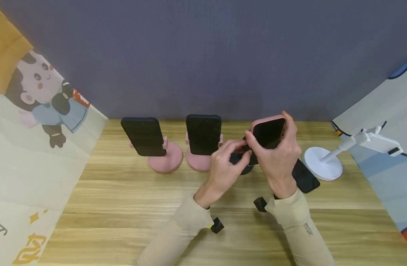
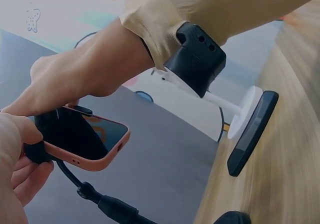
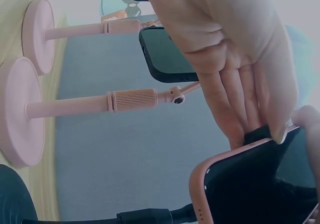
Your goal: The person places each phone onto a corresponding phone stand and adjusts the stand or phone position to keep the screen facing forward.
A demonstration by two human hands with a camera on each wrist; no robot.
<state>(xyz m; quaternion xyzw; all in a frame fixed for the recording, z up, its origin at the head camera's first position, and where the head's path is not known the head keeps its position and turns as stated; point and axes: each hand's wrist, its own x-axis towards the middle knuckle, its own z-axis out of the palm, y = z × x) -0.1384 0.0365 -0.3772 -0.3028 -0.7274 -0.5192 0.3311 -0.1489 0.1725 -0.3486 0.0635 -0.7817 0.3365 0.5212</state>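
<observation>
A phone in a pink case point(image 1: 269, 132) is held above a black phone stand point(image 3: 145, 216). My right hand point(image 1: 280, 155) grips this phone by its sides, thumb on the near left edge. My left hand point(image 1: 224, 162) pinches the stand's black clamp point(image 2: 36, 152) at the phone's left edge, with the thumb in front and fingers behind. The stand's neck point(image 2: 75, 176) runs down below the phone to a dark round base point(image 3: 12, 196), mostly covered by the hands in the head view. The clamp's far side is partly hidden by my right hand.
Two dark phones point(image 1: 144, 136) point(image 1: 204, 135) stand on pink phone stands point(image 1: 166, 159) to the left. Right of my hands, a black phone point(image 1: 305, 177) lies on the wooden table point(image 1: 123, 214) beside a white phone stand point(image 1: 323, 162). A grey-blue panel point(image 1: 203, 59) closes the back.
</observation>
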